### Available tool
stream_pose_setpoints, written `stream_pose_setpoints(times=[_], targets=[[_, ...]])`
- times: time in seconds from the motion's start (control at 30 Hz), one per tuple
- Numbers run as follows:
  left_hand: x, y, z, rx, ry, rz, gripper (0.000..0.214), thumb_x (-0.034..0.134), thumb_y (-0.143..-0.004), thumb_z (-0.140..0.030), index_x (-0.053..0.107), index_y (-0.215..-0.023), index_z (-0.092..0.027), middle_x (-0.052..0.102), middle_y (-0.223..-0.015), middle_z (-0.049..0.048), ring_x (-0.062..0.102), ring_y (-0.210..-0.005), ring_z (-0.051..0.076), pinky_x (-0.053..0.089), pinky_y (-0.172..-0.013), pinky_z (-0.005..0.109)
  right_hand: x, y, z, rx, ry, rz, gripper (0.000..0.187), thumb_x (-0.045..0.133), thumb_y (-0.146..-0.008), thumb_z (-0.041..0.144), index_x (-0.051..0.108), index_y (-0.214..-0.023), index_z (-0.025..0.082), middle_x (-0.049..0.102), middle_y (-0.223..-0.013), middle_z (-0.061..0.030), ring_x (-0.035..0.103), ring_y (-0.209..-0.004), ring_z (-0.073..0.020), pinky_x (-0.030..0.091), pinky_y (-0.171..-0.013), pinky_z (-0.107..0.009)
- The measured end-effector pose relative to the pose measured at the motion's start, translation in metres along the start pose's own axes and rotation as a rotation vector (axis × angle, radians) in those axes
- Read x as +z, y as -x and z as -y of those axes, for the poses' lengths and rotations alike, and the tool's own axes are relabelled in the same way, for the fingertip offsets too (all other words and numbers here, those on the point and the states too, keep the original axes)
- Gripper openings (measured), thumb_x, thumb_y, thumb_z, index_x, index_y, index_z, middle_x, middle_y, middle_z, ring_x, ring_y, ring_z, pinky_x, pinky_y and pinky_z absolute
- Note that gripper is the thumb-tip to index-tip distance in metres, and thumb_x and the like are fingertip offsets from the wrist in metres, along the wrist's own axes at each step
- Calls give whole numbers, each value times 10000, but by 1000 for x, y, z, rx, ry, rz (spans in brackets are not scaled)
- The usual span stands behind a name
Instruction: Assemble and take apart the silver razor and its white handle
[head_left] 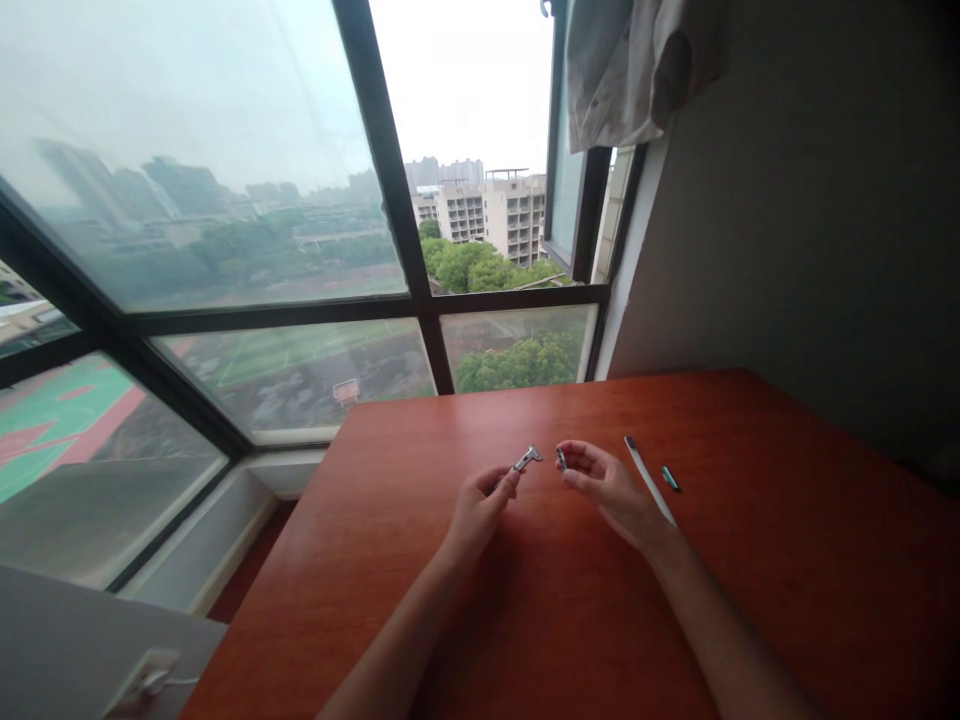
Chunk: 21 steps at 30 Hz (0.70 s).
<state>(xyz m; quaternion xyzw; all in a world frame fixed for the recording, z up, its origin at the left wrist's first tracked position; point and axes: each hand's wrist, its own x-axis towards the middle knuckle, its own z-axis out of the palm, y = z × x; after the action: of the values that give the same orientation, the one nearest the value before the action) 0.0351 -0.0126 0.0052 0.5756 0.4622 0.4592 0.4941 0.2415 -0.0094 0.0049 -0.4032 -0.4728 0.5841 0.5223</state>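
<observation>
My left hand is closed round the lower part of a slim silver metal tool. A slot shows in its shaft, and its far end widens into a T-shaped head; its exact kind is unclear. Just to the right, my right hand pinches a small dark-and-silver piece between thumb and fingers. A narrow gap separates this piece from the tool's head. Both hands are above the wooden table. Beyond my right wrist lies a long flat silver strip with a dark tip, its near end hidden by the forearm.
A small teal-and-dark piece lies right of the strip. The reddish-brown table reaches to the window frame at the back. A grey wall stands on the right, and a socket with a plug is at lower left.
</observation>
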Motion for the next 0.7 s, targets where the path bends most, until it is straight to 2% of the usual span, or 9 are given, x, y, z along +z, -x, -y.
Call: stream_pose_setpoints(times=[0.17,0.43,0.57,0.7], targets=[[2,3,-1,41,-9,21,419,616,-804,-502,721,-914,-112,512,-634,-1,419,-588,121,321,-542,227,1,1,-1,17,-77,32,423,797,-662,339,643,-1028,192,671,-1026,-74,613,-967,-193,477,-832,-294],[1,5,-4,57,-29,60,424,621,-806,-494,724,-925,-100,514,-641,4,420,-607,122,331,-555,225,-3,-3,-8,-45,-37,87,412,779,-703,325,645,-1071,197,674,-1032,-81,605,-960,-205,482,-765,-287],[2,7,-7,42,-27,116,433,621,-797,-518,726,-883,-106,509,-628,1,427,-602,124,337,-556,227,-3,-2,-5,-82,-49,153,388,761,-733,292,638,-1092,216,681,-1003,-63,611,-935,-189,476,-807,-302],[3,8,-8,29,-39,107,442,609,-799,-531,716,-813,-103,490,-614,-4,418,-597,121,329,-551,227,0,0,-2,-98,-44,195,374,747,-751,278,628,-1102,227,684,-982,-50,613,-916,-177,468,-798,-289]])
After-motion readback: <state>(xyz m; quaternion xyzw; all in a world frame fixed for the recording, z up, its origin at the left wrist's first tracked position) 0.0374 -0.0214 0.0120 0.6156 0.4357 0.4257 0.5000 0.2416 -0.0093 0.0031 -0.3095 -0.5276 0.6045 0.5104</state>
